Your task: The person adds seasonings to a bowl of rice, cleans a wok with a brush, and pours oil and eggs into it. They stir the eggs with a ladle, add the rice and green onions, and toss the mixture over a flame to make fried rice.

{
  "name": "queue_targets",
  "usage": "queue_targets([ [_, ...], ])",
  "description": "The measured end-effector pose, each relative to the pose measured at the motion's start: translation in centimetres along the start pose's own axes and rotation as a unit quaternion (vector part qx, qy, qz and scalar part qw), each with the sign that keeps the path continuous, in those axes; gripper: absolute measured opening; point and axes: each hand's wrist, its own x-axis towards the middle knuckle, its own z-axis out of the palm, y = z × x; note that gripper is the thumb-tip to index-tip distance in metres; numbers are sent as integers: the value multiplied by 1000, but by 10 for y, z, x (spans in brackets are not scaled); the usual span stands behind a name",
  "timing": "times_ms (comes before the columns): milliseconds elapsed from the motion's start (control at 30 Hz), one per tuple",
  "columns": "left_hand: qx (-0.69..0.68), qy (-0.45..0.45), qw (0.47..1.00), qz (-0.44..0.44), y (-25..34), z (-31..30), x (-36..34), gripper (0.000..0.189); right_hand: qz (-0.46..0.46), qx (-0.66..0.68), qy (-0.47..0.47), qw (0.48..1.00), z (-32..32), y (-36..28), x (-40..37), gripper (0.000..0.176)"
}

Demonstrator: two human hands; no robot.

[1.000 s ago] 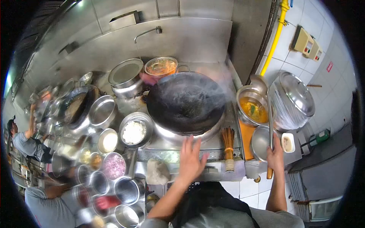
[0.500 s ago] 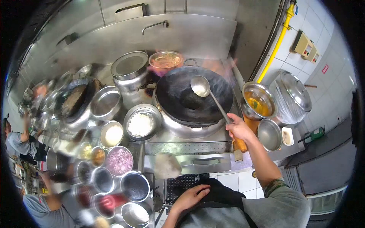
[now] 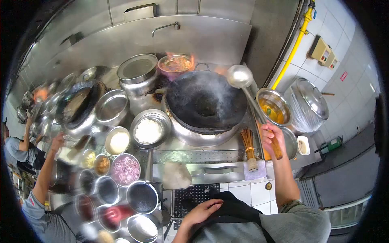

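Steel cooking range (image 3: pixel 202 156), right hand (image 3: pixel 270 137) grip wrapped round ladle (image 3: pixel 240 76) handle, left hand (image 3: pixel 204 212) spread loose on apron (image 3: pixel 237 207)

The steaming wok (image 3: pixel 206 103) is open from above, but the ladle (image 3: pixel 240 77) hangs over its far right rim and flames lick the far edge. To its right, a sauce pot (image 3: pixel 272 107), a bamboo brush (image 3: pixel 248 146) and the right hand (image 3: pixel 270 135) leave little room. To the left, bowls (image 3: pixel 126 169) stand packed, and only the near steel ledge (image 3: pixel 202 157) lies bare.
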Motion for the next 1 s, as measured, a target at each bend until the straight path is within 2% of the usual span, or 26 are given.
queue_targets([
  [33,-3,-2,1000,2,0,2,4,44,-15,6,-3,1000,2,-11,-12,30],
  [67,-7,0,1000,-2,1,4,8,44,-45,-64,11,997,-2,-25,-22,37],
  [133,-15,14,1000,-6,3,8,17,43,-87,-275,116,950,-2,-47,-46,46],
  [167,-5,11,1000,-5,6,12,22,43,-108,-373,165,907,-3,-56,-55,50],
  [200,6,8,1000,-6,10,15,27,43,-86,-480,201,850,-4,-65,-61,53],
  [267,20,-1,1000,-11,15,23,38,43,-36,-668,265,695,-18,-81,-73,60],
  [333,23,-12,1000,-17,17,34,51,44,-242,-834,173,465,-110,-106,-80,64],
  [433,73,-15,997,-28,33,51,67,45,-281,-827,179,452,-125,-108,-93,65],
  [500,84,-13,996,-27,31,64,77,47,-158,-654,264,691,-107,-104,-105,64],
  [533,91,-6,996,-24,29,69,83,47,-137,-615,253,734,-112,-111,-103,65],
  [567,101,-10,995,-23,29,74,87,48,-160,-616,259,726,-129,-116,-99,65],
  [633,115,8,993,-20,28,83,90,49,-140,-584,271,752,-124,-112,-94,65],
  [667,123,15,992,-33,37,88,87,51,-136,-542,290,777,-102,-105,-98,63],
  [700,121,41,991,-28,34,92,86,51,-168,-408,271,855,-95,-99,-94,61],
  [733,117,64,991,-25,29,98,84,52,-228,-317,234,890,-104,-93,-83,55],
  [800,113,90,989,-28,30,109,72,52,-135,-210,70,966,-92,-94,-65,46],
  [833,104,114,988,-29,27,115,65,52,-85,-150,-4,985,-87,-94,-58,42],
  [867,92,136,986,-29,23,123,59,52,-34,-173,-57,983,-102,-96,-36,36],
  [900,80,159,984,-28,18,131,53,52,17,-194,-112,974,-131,-101,1,32],
  [967,44,191,980,-33,8,146,40,52,100,-164,-252,949,-134,-88,36,25],
  [1000,26,215,976,-35,2,150,30,51,134,-105,-334,927,-117,-77,49,22],
])
